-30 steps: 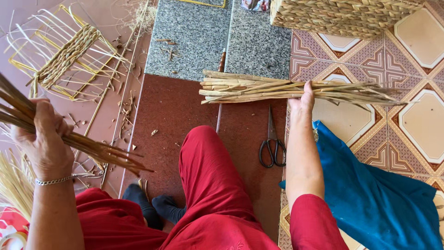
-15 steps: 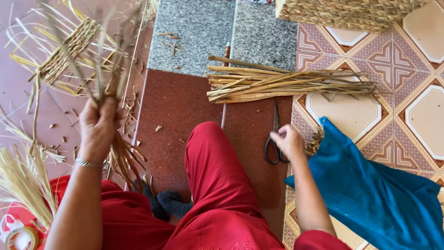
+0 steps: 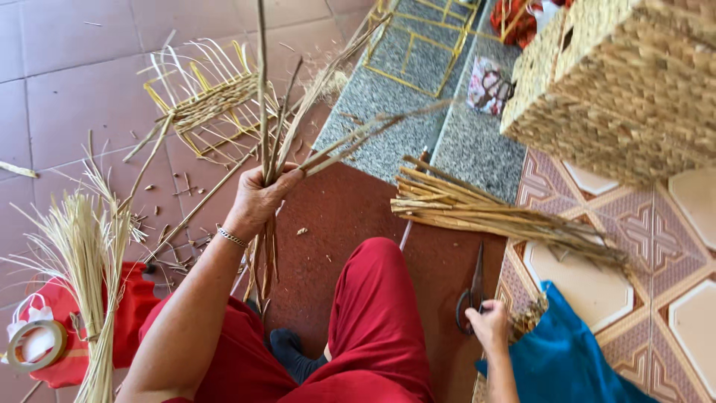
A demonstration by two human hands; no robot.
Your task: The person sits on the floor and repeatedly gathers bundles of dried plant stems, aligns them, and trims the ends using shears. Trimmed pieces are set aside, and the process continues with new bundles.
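Red floor tiles [image 3: 67, 82] lie under us. Our left hand [image 3: 259, 200] is clamped on a bundle of reed stalks [image 3: 270, 157], held upright, left of the red trouser leg [image 3: 373, 313]. Right of this leg, our right hand [image 3: 488, 325] closes on the scissors [image 3: 471, 287], below a pile of stalks [image 3: 485, 213].

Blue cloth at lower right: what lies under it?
The blue cloth lies on patterned floor tiles. The right hand, at the black-handled scissors, rests by its edge. Anything beneath its folds is hidden.
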